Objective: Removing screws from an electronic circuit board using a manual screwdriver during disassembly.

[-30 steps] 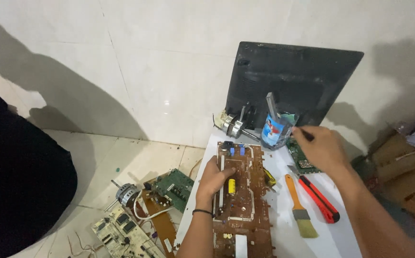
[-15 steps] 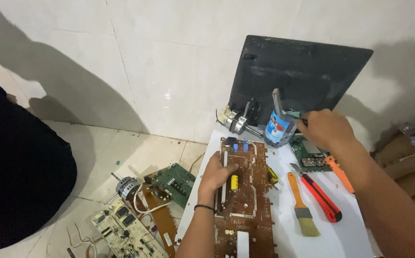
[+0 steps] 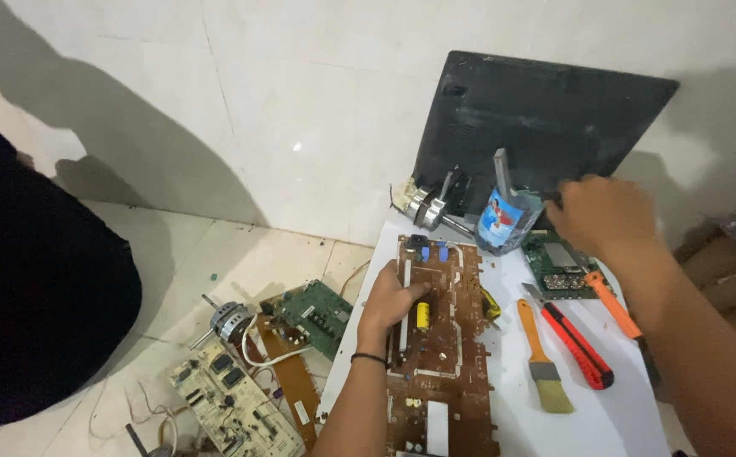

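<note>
The left hand [image 3: 391, 302] lies flat, fingers spread, on a long brown circuit board [image 3: 440, 347] that rests on the white desk [image 3: 622, 415]; it presses on the board near a yellow cylindrical capacitor [image 3: 423, 315] and grips nothing. The right hand [image 3: 602, 216] hovers at the back of the desk, fingers curled, next to a clear plastic cup with a blue label [image 3: 505, 222] that holds a grey tool; whether it has hold of anything cannot be told. Below it lie a small green circuit board [image 3: 556, 264], an orange-handled screwdriver [image 3: 611, 302], a red and black utility knife [image 3: 575, 345] and an orange-handled paintbrush [image 3: 539, 355]. A black flat panel [image 3: 545, 127] leans against the tiled wall. On the floor to the left lie more boards, among them a green one [image 3: 313, 315] and a small motor [image 3: 228, 319].
</note>
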